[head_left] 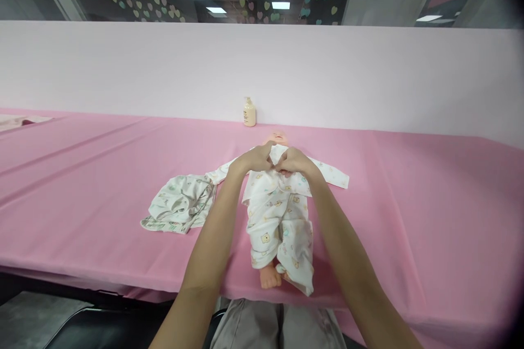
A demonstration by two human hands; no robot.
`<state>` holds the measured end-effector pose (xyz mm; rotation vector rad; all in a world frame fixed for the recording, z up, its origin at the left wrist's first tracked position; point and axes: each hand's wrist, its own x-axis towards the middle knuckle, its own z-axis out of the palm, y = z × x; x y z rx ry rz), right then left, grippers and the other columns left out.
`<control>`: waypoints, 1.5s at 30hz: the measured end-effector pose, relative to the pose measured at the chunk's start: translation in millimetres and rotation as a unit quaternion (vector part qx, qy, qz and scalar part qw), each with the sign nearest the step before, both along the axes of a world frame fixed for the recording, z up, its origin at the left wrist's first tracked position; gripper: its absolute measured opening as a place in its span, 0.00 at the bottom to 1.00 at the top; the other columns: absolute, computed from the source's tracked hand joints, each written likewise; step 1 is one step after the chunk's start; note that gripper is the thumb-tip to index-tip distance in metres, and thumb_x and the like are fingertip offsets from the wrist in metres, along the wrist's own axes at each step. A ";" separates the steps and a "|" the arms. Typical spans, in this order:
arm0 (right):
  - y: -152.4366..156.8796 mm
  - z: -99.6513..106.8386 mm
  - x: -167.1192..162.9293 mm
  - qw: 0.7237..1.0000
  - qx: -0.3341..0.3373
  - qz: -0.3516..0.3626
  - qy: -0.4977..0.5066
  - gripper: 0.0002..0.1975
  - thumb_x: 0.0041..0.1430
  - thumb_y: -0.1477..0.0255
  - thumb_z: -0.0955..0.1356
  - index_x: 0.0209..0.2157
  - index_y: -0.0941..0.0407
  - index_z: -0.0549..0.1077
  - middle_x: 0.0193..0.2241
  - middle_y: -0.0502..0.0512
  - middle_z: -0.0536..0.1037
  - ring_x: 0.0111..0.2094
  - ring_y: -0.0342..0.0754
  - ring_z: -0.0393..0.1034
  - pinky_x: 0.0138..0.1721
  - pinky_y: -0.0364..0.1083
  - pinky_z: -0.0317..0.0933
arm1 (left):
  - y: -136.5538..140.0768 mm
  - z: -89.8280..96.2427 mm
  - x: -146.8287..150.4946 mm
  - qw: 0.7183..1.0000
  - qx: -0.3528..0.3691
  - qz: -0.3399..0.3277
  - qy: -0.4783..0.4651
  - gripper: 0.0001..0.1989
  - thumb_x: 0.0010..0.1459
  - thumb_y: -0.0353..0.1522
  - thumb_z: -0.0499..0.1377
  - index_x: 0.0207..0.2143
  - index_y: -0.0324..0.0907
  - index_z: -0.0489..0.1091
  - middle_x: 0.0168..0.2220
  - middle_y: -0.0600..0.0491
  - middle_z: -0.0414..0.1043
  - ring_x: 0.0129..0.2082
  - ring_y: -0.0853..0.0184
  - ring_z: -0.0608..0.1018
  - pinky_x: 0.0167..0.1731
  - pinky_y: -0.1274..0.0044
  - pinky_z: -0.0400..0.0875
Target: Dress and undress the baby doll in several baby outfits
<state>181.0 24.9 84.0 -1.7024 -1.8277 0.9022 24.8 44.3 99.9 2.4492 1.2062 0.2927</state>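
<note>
A baby doll (270, 277) lies on its back on the pink-covered table, head toward the wall and feet toward me. It wears a white printed baby shirt (262, 181) and matching trousers (266, 229). At the chest, my left hand (258, 158) and my right hand (293, 161) meet over the shirt front, each with fingers pinched on its cloth. Whatever fastening lies between the fingertips is too small to make out. Both sleeves stretch out to the sides. The doll's face shows partly above my hands.
A crumpled white printed cloth (182, 203) lies left of the doll, touching a sleeve. A cream pump bottle (249, 113) stands at the wall. Another pale cloth (20, 121) is at the far left of the pink table cover (102, 174). A black chair (110, 327) stands below.
</note>
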 end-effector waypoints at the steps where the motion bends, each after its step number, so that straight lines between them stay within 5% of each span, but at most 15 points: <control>1: 0.0 0.1 0.2 1.000 0.012 -0.003 -0.005 0.07 0.42 0.79 0.69 0.17 0.58 0.68 0.18 0.53 0.74 0.23 0.46 0.72 0.23 0.40 0.64 | -0.1 -0.2 0.4 1.000 0.004 0.002 -0.008 0.35 0.48 0.27 0.57 0.59 0.42 0.53 0.41 0.49 0.74 0.39 0.62 0.77 0.32 0.78 0.69; 7: -2.9 3.2 0.3 1.000 0.029 -0.003 0.010 0.04 0.46 0.81 0.69 0.21 0.59 0.72 0.18 0.53 0.76 0.25 0.48 0.75 0.25 0.39 0.63 | 0.3 -2.7 2.5 0.999 0.029 0.031 -0.033 0.34 0.49 0.28 0.58 0.60 0.40 0.52 0.40 0.47 0.75 0.36 0.61 0.77 0.31 0.77 0.69; 18: -1.0 0.2 -0.1 0.996 -0.013 0.006 0.088 0.13 0.47 0.89 0.64 0.29 0.57 0.63 0.19 0.55 0.76 0.23 0.53 0.75 0.24 0.48 0.71 | 0.9 -6.3 5.2 0.999 0.004 0.010 -0.043 0.33 0.47 0.21 0.54 0.57 0.43 0.60 0.37 0.51 0.76 0.35 0.64 0.77 0.28 0.79 0.68; 28: -2.8 3.3 -1.4 0.996 0.002 0.015 0.088 0.05 0.57 0.77 0.66 0.28 0.58 0.65 0.22 0.58 0.78 0.22 0.51 0.75 0.22 0.46 0.71 | 0.3 -6.7 11.6 0.993 0.104 0.031 -0.045 0.28 0.46 0.21 0.56 0.52 0.44 0.67 0.39 0.52 0.76 0.39 0.63 0.77 0.35 0.77 0.69; 32: -0.2 -1.0 -1.1 0.997 0.003 -0.002 0.078 0.08 0.57 0.73 0.68 0.27 0.58 0.66 0.21 0.58 0.78 0.22 0.50 0.75 0.22 0.45 0.70 | -3.0 -4.5 14.4 0.994 0.087 0.064 -0.026 0.27 0.46 0.27 0.60 0.52 0.45 0.68 0.40 0.51 0.77 0.39 0.61 0.77 0.33 0.76 0.69; 40: -1.0 0.1 -1.2 0.998 -0.010 -0.034 0.060 0.06 0.56 0.82 0.64 0.36 0.59 0.67 0.15 0.53 0.74 0.22 0.53 0.75 0.23 0.45 0.69 | 1.3 -10.1 14.8 0.996 0.062 0.066 -0.008 0.26 0.47 0.34 0.64 0.51 0.44 0.68 0.37 0.51 0.77 0.36 0.61 0.77 0.31 0.76 0.69; 45: -0.9 4.8 26.0 0.994 -0.040 0.020 0.096 0.09 0.55 0.84 0.62 0.34 0.60 0.72 0.20 0.54 0.75 0.24 0.48 0.74 0.25 0.44 0.69 | 2.3 -11.9 14.4 0.997 0.019 0.077 -0.017 0.29 0.43 0.31 0.66 0.51 0.43 0.67 0.36 0.52 0.76 0.35 0.62 0.77 0.30 0.78 0.69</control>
